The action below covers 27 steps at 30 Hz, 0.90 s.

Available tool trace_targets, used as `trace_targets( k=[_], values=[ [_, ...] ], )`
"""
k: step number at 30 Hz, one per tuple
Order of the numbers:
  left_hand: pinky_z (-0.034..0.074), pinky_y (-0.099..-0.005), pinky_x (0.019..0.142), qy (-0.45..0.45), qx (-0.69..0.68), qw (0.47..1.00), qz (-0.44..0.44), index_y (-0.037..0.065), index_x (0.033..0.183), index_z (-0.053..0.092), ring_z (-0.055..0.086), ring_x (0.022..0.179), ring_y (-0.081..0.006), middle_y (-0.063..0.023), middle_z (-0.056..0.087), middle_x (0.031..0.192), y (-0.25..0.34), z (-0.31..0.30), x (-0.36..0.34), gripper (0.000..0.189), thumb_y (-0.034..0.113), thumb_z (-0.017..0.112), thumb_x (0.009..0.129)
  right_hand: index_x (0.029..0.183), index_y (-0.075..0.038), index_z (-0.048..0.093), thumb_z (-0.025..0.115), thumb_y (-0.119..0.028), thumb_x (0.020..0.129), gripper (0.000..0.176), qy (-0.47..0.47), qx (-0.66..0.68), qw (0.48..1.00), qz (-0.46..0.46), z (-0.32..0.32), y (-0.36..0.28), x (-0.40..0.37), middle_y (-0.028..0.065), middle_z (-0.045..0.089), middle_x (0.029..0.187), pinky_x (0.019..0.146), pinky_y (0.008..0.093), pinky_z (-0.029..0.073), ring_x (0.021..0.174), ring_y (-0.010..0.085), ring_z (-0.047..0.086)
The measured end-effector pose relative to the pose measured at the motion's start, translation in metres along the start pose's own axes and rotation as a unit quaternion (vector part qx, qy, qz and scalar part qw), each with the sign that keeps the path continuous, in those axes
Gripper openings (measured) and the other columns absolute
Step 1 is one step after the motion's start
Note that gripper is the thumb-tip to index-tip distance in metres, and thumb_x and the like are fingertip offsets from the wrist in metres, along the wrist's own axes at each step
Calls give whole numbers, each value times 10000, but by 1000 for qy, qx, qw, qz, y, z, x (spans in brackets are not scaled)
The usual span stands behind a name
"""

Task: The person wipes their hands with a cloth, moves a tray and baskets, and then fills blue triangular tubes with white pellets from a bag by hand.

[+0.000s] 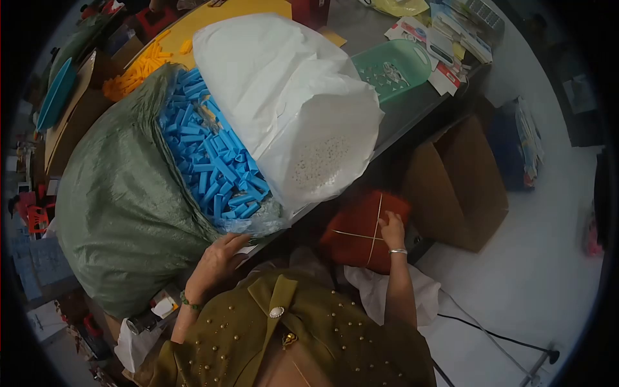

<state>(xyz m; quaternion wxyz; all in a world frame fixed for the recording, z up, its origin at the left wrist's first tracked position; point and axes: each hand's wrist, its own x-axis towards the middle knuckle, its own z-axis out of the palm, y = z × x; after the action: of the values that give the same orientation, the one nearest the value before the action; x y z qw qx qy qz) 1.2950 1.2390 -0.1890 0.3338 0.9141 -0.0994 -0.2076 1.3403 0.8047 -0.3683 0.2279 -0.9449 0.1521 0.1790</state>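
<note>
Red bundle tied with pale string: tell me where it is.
In the head view, right of centre: the red bundle is beside the grey table, at the person's right hand, left of the open brown cardboard box.

A dark table point(401, 122) bears a plump white bag point(248, 84) near its middle, with a mass of blue pieces point(219, 158) just beside it, partly bordered by a dark green sack point(129, 193). Beyond the white bag is a yellow surface point(255, 9), with orange-yellow pieces point(151, 59) heaped at its left side. On the other side of the white bag lies a green tray point(423, 63) holding small scattered bits point(387, 76), and papers and packets point(445, 42) are piled beside the tray.
</note>
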Motion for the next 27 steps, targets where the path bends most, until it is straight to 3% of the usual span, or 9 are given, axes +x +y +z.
trace_targets(
  k=[4,6,9,12,15,20,22,23,27],
  values=[
    [477,-398,796,24,-103,993,52,13,1135,575,570,956,-371,-165,588,1066,-9,-14,23,354,17,631,786,1219,-15,544,633,-256,861,440,17,-16,1000,22,6,8,0,196,571,1146,809,392,495,936,321,616],
    [478,-391,792,27,-133,988,68,17,1135,581,572,945,-370,-165,588,1057,-13,-19,27,345,11,630,794,1244,-28,535,616,-314,884,467,-78,213,950,217,-8,-12,2,140,615,1016,681,360,541,873,252,655],
    [482,-359,770,32,-194,979,60,11,1118,594,590,907,-333,-160,595,1016,-20,-30,31,330,-1,636,791,1205,-27,549,591,-342,903,439,-13,338,906,256,-36,-27,35,116,608,994,561,326,548,789,205,664],
    [481,-339,762,24,-308,950,35,7,1104,609,605,897,-271,-147,607,992,-34,-32,32,320,-13,634,786,1109,-10,553,572,-408,900,449,17,354,913,202,-86,-52,88,127,595,997,554,341,553,797,246,660],
    [481,-325,762,56,-410,908,68,-1,1104,614,604,889,-233,-133,619,988,-43,-26,34,330,-16,635,775,1190,-13,520,561,-472,887,552,41,343,923,169,-139,-85,148,158,564,1104,587,362,558,827,277,652],
    [500,-337,750,223,-420,866,151,-47,1082,620,617,860,-273,-156,622,993,-45,-30,43,372,98,689,746,1271,-15,470,594,-533,842,684,79,294,941,147,-206,-95,234,191,516,1203,613,377,562,894,285,623],
    [509,-350,730,298,-440,832,160,-43,1069,628,623,847,-288,-166,621,993,-37,-26,49,366,129,700,754,1147,-9,548,592,-492,863,563,136,257,940,178,-224,-89,271,104,546,1016,541,337,538,818,235,606],
    [518,-363,709,357,-453,798,174,-38,1056,636,630,834,-303,-177,619,992,-32,-21,54,362,161,710,762,1147,-9,548,592,-492,863,563,131,252,945,164,-229,-80,294,104,546,1016,541,337,538,818,235,606],
    [529,-368,673,438,-406,767,236,-6,1033,650,634,788,-313,-192,617,1003,-21,17,88,347,211,736,775,1139,-4,547,599,-535,840,612,165,268,942,114,-244,-62,416,117,535,1028,514,341,522,789,242,616]
  ],
)
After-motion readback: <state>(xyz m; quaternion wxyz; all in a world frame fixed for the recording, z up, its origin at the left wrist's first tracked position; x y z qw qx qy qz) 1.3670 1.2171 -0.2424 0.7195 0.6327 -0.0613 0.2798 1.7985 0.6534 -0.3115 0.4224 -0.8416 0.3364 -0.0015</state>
